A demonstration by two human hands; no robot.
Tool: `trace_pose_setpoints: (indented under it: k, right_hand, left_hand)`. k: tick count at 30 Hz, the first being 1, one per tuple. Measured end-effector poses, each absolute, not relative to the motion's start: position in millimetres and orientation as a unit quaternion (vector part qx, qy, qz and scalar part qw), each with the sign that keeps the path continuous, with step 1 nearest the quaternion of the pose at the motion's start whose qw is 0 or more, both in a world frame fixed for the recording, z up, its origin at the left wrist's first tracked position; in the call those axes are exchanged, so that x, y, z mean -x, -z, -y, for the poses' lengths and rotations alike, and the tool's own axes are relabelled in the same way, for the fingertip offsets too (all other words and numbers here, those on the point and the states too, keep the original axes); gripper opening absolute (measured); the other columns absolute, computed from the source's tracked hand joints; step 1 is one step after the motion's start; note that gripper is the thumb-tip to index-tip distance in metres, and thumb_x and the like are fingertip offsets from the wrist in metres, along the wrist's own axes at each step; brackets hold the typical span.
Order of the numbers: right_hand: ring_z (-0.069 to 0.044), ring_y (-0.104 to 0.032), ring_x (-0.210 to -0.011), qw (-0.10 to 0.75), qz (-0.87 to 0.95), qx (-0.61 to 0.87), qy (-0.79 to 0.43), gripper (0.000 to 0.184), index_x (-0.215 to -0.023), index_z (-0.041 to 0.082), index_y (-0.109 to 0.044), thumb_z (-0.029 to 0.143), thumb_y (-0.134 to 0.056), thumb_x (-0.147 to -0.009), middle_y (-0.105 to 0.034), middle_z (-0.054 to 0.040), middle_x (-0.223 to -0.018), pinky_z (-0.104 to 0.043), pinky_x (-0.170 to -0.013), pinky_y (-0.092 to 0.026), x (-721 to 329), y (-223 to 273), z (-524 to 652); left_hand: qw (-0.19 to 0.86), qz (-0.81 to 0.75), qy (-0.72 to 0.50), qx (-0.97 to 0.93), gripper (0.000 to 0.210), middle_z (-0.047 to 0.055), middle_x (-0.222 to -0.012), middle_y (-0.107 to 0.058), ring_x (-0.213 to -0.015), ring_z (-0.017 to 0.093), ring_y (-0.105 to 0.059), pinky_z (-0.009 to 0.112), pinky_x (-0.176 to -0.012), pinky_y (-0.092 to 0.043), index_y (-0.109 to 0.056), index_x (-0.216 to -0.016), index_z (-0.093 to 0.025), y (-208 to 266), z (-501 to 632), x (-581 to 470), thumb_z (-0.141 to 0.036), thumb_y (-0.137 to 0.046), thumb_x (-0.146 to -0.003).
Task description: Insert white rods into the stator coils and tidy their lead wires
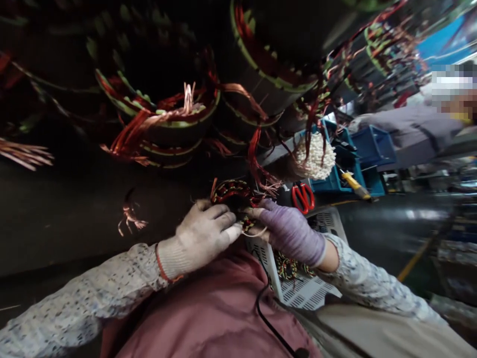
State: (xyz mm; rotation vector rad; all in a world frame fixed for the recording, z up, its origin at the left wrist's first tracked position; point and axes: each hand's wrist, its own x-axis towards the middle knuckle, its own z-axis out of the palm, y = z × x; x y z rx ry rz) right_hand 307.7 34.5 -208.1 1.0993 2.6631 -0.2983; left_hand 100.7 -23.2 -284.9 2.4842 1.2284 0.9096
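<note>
A small wound stator (231,188), a ring with dark red copper windings and yellow-green insulation tabs, sits in front of me at the edge of the dark bench. My left hand (206,232), in a whitish knit glove, is closed on its near left side. On the right, my right hand (292,232), wrapped in purple with bare fingertips, pinches a thin white cord (256,235) at the ring's near rim. This cord curves between the two hands. The fingers hide much of the ring's near side.
Larger wound stators (175,119) with loose copper leads stand along the bench. Copper scraps (130,219) lie left. Right are a bundle of white tubes (316,156), red-handled scissors (302,198), blue bins (372,144), a yellow-handled tool (354,185) and a white plastic crate (309,293). Another person sits beyond.
</note>
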Motion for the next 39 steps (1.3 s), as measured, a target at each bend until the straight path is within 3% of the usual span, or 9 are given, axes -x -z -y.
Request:
trace_pose_setpoints:
  k: [7, 10, 13, 16, 19, 25, 31, 34, 39]
  right_hand:
    - [-0.015, -0.062, -0.077, 0.111, -0.925, -0.336, 0.14, 0.022, -0.103, 0.019, -0.065, 0.03, -0.054, -0.087, -0.066, -0.0081, -0.095, -0.023, -0.064, -0.046, -309, 215, -41]
    - [-0.017, -0.062, -0.084, 0.1, -0.93, -0.319, 0.155, 0.029, -0.111, 0.019, -0.062, 0.035, -0.052, -0.089, -0.065, -0.0087, -0.1, -0.024, -0.069, -0.047, -312, 213, -41]
    - [-0.018, -0.062, -0.086, 0.148, -0.928, -0.315, 0.136, 0.037, -0.119, 0.021, -0.058, 0.04, -0.05, -0.089, -0.063, -0.0092, -0.106, -0.026, -0.07, -0.047, -306, 209, -44]
    - [-0.017, -0.062, -0.082, 0.212, -0.925, -0.279, 0.147, 0.03, -0.112, 0.022, -0.063, 0.037, -0.05, -0.09, -0.064, -0.008, -0.102, -0.025, -0.068, -0.045, -298, 207, -52]
    - [-0.017, -0.061, -0.081, 0.209, -0.93, -0.253, 0.168, 0.034, -0.114, 0.021, -0.063, 0.041, -0.051, -0.089, -0.065, -0.0073, -0.097, -0.026, -0.067, -0.044, -293, 205, -62]
    - [-0.015, -0.06, -0.071, 0.15, -0.924, -0.241, 0.257, 0.025, -0.085, 0.016, -0.068, 0.037, -0.055, -0.086, -0.066, -0.0064, -0.08, -0.025, -0.064, -0.046, -298, 200, -71]
    - [-0.017, -0.065, -0.091, 0.121, -0.909, -0.294, 0.268, 0.033, -0.118, 0.022, -0.059, 0.03, -0.057, -0.086, -0.067, -0.0058, -0.104, -0.027, -0.077, -0.052, -301, 190, -64]
    - [-0.018, -0.065, -0.092, 0.008, -0.918, -0.333, 0.217, 0.034, -0.115, 0.024, -0.061, 0.029, -0.064, -0.081, -0.066, -0.0065, -0.107, -0.027, -0.075, -0.054, -304, 176, -58]
    - [-0.018, -0.065, -0.075, -0.424, -0.77, -0.459, 0.128, 0.035, -0.114, 0.031, -0.06, 0.019, -0.063, -0.081, -0.063, -0.0041, -0.107, -0.034, -0.063, -0.055, -322, 157, -16]
  left_hand:
    - [0.1, -0.427, -0.293, -0.85, 0.023, 0.003, -0.088, -0.069, -0.085, 0.019, -0.058, 0.038, -0.076, -0.044, -0.068, -0.091, -0.027, 277, 24, -99, -0.021, -0.046, -0.087]
    - [0.086, -0.417, -0.269, -0.864, 0.024, 0.003, -0.093, -0.069, -0.086, 0.019, -0.058, 0.037, -0.074, -0.044, -0.067, -0.094, -0.024, 267, 25, -95, -0.022, -0.044, -0.088]
    - [0.083, -0.412, -0.24, -0.875, 0.025, 0.005, -0.099, -0.069, -0.09, 0.021, -0.058, 0.037, -0.073, -0.043, -0.066, -0.1, -0.023, 262, 25, -93, -0.02, -0.044, -0.088]
    - [0.102, -0.419, -0.248, -0.867, 0.024, 0.005, -0.096, -0.069, -0.09, 0.021, -0.058, 0.037, -0.074, -0.042, -0.067, -0.097, -0.023, 266, 25, -95, -0.02, -0.045, -0.088]
    - [0.117, -0.422, -0.263, -0.86, 0.021, 0.005, -0.091, -0.069, -0.087, 0.02, -0.058, 0.037, -0.075, -0.042, -0.067, -0.093, -0.024, 273, 23, -98, -0.021, -0.047, -0.087]
    - [0.136, -0.417, -0.284, -0.852, 0.023, 0.003, -0.091, -0.069, -0.088, 0.02, -0.059, 0.038, -0.075, -0.043, -0.066, -0.096, -0.028, 281, 20, -100, -0.023, -0.045, -0.089]
    - [0.137, -0.424, -0.286, -0.848, 0.023, 0.003, -0.092, -0.07, -0.09, 0.02, -0.059, 0.038, -0.073, -0.044, -0.067, -0.096, -0.03, 287, 18, -101, -0.024, -0.046, -0.088]
    - [0.124, -0.431, -0.274, -0.851, 0.023, 0.004, -0.094, -0.07, -0.088, 0.02, -0.06, 0.038, -0.074, -0.044, -0.066, -0.1, -0.029, 283, 16, -105, -0.024, -0.048, -0.087]
    - [0.068, -0.487, -0.203, -0.846, 0.036, 0.009, -0.104, -0.069, -0.091, 0.024, -0.062, 0.04, -0.074, -0.046, -0.055, -0.123, -0.023, 264, 19, -112, -0.027, -0.049, -0.088]
